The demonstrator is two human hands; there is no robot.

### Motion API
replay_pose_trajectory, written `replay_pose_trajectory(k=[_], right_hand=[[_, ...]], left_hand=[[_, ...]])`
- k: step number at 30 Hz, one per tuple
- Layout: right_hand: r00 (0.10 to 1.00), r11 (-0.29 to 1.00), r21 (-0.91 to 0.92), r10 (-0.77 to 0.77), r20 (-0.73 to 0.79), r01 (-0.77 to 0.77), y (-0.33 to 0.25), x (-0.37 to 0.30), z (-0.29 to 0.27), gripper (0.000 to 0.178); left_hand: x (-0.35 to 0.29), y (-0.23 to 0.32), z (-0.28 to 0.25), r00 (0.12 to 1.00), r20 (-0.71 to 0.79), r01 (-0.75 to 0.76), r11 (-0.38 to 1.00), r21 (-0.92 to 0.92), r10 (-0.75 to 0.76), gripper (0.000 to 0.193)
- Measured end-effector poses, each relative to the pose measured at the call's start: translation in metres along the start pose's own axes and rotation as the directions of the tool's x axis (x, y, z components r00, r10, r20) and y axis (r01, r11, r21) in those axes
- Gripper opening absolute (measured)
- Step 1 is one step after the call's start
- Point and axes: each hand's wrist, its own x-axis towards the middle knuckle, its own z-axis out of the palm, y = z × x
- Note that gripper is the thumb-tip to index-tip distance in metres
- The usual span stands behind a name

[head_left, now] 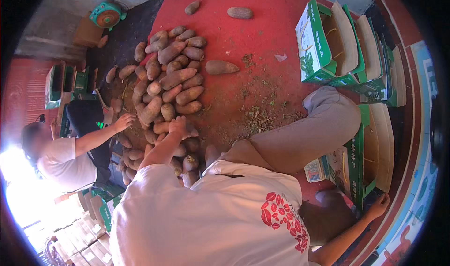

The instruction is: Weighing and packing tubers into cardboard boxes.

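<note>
A large heap of long brown yams (180, 78) lies on the red floor covering to my left. My left hand (177, 125) reaches into the heap, its fingers bent over a yam (191, 129) whose far end shows beyond them. The yam is still among the others. My right hand (378, 206) is far out to the right, beside the lower edge of an open green box (356, 163). Its fingers are loosely bent and apart, with nothing seen in them. Whether it touches the box is hard to make out.
Several open green-and-white boxes (313, 45) stand along the right wall. A scale (314, 171) sits by my leg. Dry plant scraps (258, 120) litter the floor. A co-worker (70, 160) at left reaches a hand toward the heap. A green fan (107, 16) stands at the back.
</note>
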Motion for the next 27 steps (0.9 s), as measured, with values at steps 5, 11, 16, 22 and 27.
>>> replay_pose_trajectory(k=[5, 11, 16, 22, 27], right_hand=[[0.998, 0.994, 0.096, 0.046, 0.048, -0.050, -0.032, 0.004, -0.002, 0.027], [0.999, 0.978, 0.203, 0.046, 0.012, -0.048, -0.041, -0.002, -0.009, 0.022], [0.998, 0.966, 0.251, 0.062, -0.011, -0.057, -0.067, -0.007, -0.016, 0.013], [0.986, 0.917, 0.381, 0.154, -0.060, -0.120, -0.094, -0.019, -0.040, 0.010], [0.981, 0.908, 0.393, 0.182, -0.063, -0.143, -0.099, -0.027, -0.055, 0.013]], left_hand=[[0.003, 0.007, -0.033, 0.977, -0.109, 0.130, 0.916, -0.379, -0.183, 0.079], [0.031, 0.077, -0.066, 0.884, -0.442, -0.289, 0.569, -0.770, -0.150, 0.070], [0.051, 0.115, -0.133, 0.839, -0.513, -0.441, 0.326, -0.836, -0.181, 0.062], [-0.036, 0.187, -0.260, 0.742, -0.670, -0.664, -0.166, -0.729, -0.023, 0.044], [-0.099, 0.254, -0.309, 0.579, -0.793, -0.738, -0.294, -0.608, 0.188, 0.060]])
